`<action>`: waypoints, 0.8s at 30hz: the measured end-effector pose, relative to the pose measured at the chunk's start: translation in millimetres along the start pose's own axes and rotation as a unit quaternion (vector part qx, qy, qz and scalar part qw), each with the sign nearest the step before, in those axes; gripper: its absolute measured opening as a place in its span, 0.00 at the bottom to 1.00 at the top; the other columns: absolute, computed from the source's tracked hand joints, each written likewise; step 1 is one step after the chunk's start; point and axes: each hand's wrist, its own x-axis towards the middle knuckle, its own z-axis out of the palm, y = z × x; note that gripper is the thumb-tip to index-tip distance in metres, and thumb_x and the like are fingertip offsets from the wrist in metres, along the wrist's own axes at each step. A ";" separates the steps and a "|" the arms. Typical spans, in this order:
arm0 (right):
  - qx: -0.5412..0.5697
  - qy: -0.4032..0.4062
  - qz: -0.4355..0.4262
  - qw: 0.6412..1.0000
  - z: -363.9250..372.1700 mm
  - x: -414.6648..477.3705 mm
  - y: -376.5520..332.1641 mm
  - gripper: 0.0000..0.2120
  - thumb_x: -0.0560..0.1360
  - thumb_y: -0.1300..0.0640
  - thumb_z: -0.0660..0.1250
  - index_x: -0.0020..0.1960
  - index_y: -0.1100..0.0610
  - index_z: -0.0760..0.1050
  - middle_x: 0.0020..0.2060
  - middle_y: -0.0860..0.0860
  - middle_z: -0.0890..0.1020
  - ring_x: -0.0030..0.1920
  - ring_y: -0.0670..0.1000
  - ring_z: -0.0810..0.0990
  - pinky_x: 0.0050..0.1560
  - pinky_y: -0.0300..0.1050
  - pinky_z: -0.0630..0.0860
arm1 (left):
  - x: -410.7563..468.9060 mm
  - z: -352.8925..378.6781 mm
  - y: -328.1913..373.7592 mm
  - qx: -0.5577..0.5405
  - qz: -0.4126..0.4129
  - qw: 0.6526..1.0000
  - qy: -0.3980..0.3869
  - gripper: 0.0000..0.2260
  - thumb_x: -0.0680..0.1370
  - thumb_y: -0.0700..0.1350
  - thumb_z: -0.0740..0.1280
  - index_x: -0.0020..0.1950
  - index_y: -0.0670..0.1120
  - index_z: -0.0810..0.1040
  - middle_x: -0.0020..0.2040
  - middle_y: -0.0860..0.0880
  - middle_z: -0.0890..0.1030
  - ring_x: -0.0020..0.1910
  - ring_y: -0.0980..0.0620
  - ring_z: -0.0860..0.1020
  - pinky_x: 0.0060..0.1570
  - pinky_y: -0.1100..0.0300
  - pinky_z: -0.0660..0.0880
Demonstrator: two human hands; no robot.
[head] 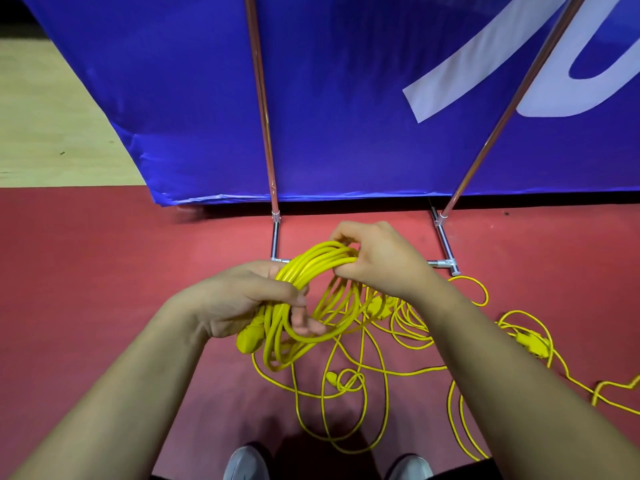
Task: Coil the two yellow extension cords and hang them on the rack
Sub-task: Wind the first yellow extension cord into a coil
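A bundle of yellow extension cord loops (pixel 313 268) hangs between my hands above the red floor. My left hand (pixel 242 299) grips the bundle's lower left side, thumb over the strands. My right hand (pixel 377 258) pinches the top of the loops with curled fingers. A yellow plug end (pixel 247 341) dangles below my left hand. More yellow cord (pixel 363 386) lies tangled loose on the floor below and to the right, with a socket block (pixel 531 342) at the right. The metal rack's two poles (pixel 266 133) rise in front of me, their base bars (pixel 445 242) on the floor.
A large blue banner (pixel 346 98) stands right behind the rack. Pale wooden flooring (pixel 45 126) shows at the far left. My two grey shoes (pixel 246 462) are at the bottom edge, close to the loose cord.
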 end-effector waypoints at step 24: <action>0.334 -0.091 0.096 0.933 -6.0 -0.4 56.4 0.11 0.73 0.66 0.71 0.55 0.60 0.78 0.37 0.56 0.82 0.38 0.49 0.79 0.43 0.38 0.76 | 5.6 -4.6 0.0 -0.154 0.093 0.984 0.002 0.11 0.70 0.42 0.72 0.45 0.40 0.73 0.25 0.51 0.68 0.20 0.53 0.68 0.30 0.57 0.73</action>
